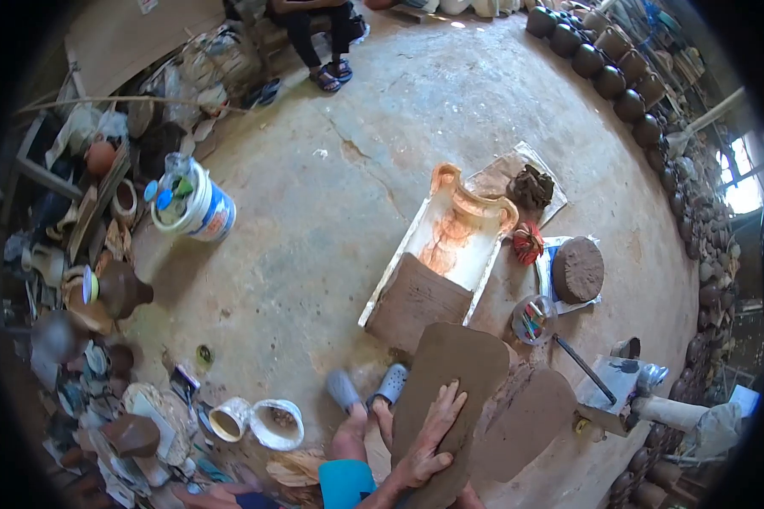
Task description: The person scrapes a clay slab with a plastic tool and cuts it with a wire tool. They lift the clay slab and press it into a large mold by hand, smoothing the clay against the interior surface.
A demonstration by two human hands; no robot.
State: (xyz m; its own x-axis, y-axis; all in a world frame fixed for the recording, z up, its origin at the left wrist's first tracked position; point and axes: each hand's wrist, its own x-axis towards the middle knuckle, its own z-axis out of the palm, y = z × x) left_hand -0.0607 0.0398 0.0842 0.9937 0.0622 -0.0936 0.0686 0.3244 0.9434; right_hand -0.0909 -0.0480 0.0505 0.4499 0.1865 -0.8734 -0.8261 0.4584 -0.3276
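Observation:
My left hand [433,434] lies flat with spread fingers on top of a thick brown clay slab [463,360], which is tilted in front of my legs. At the slab's lower edge a bit of my right arm [467,497] shows; the right hand is hidden behind or under the slab. A second clay piece [530,428] with a rough edge is just right of it. Beyond the slab stands a long white trough-like mould [489,254] with a curved, orange-stained end. Another clay sheet [418,301] covers its near part.
To the right are a round clay block [578,270], a tub of tools [534,319], a red bundle [528,243] and a dark clay lump [530,187]. A white bucket [204,208] stands left. Dark pots [609,82] line the right wall. A seated person's feet [331,75] are far back.

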